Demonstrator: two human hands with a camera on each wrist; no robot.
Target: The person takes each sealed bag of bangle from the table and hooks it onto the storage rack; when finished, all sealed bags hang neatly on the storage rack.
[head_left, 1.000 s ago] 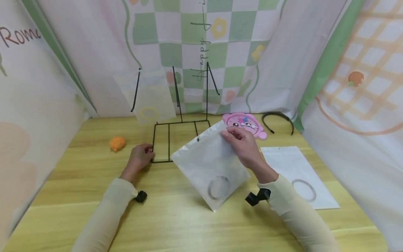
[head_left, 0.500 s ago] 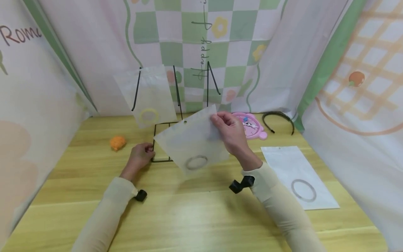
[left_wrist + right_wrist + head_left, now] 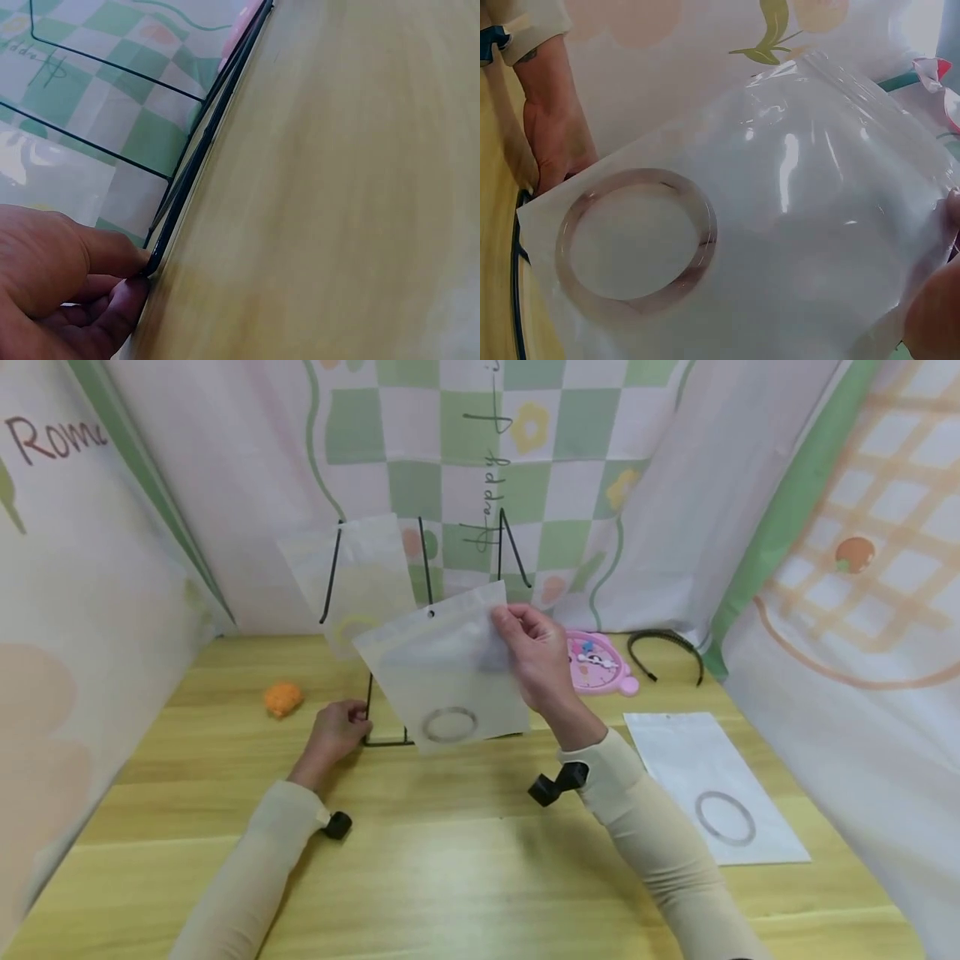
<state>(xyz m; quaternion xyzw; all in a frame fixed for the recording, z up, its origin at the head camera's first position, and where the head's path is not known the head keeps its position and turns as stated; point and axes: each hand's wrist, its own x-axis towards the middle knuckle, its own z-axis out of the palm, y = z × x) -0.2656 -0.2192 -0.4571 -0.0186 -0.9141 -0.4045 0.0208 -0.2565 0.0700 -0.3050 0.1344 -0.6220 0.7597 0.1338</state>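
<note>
My right hand (image 3: pixel 536 656) pinches the upper right corner of a clear zip bag (image 3: pixel 465 656), which hangs tilted in front of the black wire display rack (image 3: pixel 387 743). Inside the bag, at its lower end, lies a brownish translucent bangle (image 3: pixel 707 232). The bag's punched hole overlaps the tip of the rack's middle prong in the head view. My left hand (image 3: pixel 336 731) pinches the front left corner of the rack's base, thumb and fingers at the wire (image 3: pixel 154 262). Another bag (image 3: pixel 371 560) with a yellowish ring hangs at the rack's left prong, partly hidden.
Flat on the table at right lies a third bag (image 3: pixel 686 752) holding a ring. Behind it are a pink toy clock (image 3: pixel 600 668) and a dark headband (image 3: pixel 667 637). An orange lump (image 3: pixel 282 699) sits left of the rack. Patterned curtains enclose the table.
My right hand has raised the bag and carried it leftward and away from me, up to the rack's middle prong. The left hand stays on the rack's corner.
</note>
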